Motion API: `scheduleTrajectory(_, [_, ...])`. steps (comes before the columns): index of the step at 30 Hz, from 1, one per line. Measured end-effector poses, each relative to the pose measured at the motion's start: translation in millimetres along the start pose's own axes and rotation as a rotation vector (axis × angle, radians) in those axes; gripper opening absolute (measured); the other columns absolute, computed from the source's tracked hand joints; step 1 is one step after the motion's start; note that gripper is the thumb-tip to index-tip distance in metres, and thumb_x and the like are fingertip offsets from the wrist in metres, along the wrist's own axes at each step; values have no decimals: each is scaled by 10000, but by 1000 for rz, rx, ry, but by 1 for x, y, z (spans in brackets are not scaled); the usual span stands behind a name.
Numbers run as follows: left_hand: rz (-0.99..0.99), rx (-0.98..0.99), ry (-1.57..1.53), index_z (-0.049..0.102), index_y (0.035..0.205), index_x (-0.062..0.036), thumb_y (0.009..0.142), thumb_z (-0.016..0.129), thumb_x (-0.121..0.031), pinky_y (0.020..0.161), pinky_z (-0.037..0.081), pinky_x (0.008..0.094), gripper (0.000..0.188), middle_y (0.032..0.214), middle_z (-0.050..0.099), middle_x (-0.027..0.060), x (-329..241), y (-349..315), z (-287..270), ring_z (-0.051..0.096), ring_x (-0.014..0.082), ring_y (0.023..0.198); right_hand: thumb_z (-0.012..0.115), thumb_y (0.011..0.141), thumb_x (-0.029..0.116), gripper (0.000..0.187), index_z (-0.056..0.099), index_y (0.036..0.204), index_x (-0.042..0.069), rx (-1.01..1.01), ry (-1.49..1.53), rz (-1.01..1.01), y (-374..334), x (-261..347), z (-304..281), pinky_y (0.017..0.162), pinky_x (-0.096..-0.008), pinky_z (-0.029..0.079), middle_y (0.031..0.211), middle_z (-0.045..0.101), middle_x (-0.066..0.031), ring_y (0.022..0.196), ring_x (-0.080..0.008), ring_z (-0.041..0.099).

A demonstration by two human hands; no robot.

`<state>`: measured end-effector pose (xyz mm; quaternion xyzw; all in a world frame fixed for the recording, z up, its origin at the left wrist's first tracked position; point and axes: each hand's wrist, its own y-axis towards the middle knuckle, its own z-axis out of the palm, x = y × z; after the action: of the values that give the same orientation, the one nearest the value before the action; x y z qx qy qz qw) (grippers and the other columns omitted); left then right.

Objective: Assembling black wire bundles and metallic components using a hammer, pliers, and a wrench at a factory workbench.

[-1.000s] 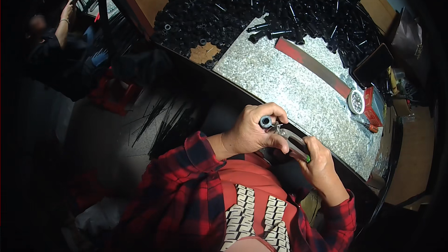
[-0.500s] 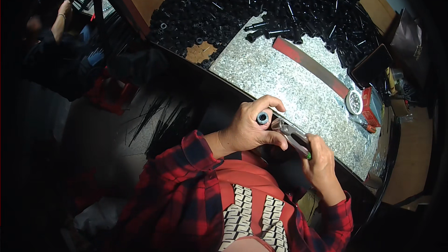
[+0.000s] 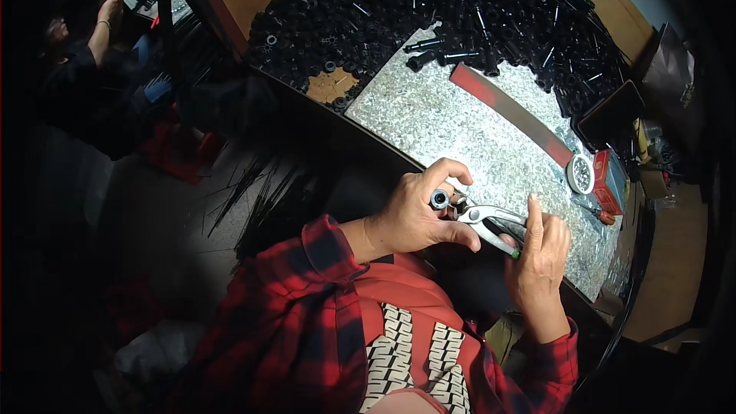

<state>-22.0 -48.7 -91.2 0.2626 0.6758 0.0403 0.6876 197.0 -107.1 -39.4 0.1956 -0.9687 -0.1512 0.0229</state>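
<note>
My left hand (image 3: 410,211) is wrapped round a small cylindrical part (image 3: 439,198), whose ringed end with a dark hole faces up. Its index finger and thumb curve out to the right. Silver pliers (image 3: 477,216) with a green handle end lie in my right hand (image 3: 539,261). Their handles are spread, and my right index finger points up, off the grip. The jaws reach in beside the cylindrical part, between my left thumb and index finger; whether they touch it is hidden. Both hands are at the near edge of the speckled grey work surface (image 3: 414,107).
A large heap of black cylindrical parts (image 3: 368,15) covers the table's far side. A red-and-dark curved strip (image 3: 510,111) lies before it. To the right are a white bowl of small shiny pieces (image 3: 580,174), a red box (image 3: 607,184) and an orange-handled tool (image 3: 606,218). Another person's arm (image 3: 103,27) shows far left.
The pliers' handles have spread apart, and my right index finger has straightened upward. Both hands, with the part, have shifted slightly right.
</note>
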Motion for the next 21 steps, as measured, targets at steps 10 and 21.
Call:
scheduleTrajectory(10, [-94,9,19,454,1122,-7,564,835,-468,496,257,171,817,557,334,-86,4,-11,-14,341,-1,526,622,808,51,289,573,1087,-3,-59,281,409,25,-78,10,642,-440,473,761,615,-235,711,-397,626])
scheduleTrajectory(21, [-109,-57,-128,444,1130,-9,533,865,-400,496,291,177,829,559,331,-77,3,-13,-2,368,19,513,535,784,87,207,683,854,-39,427,-166,536,67,-165,12,778,-421,523,940,656,-250,888,-364,657])
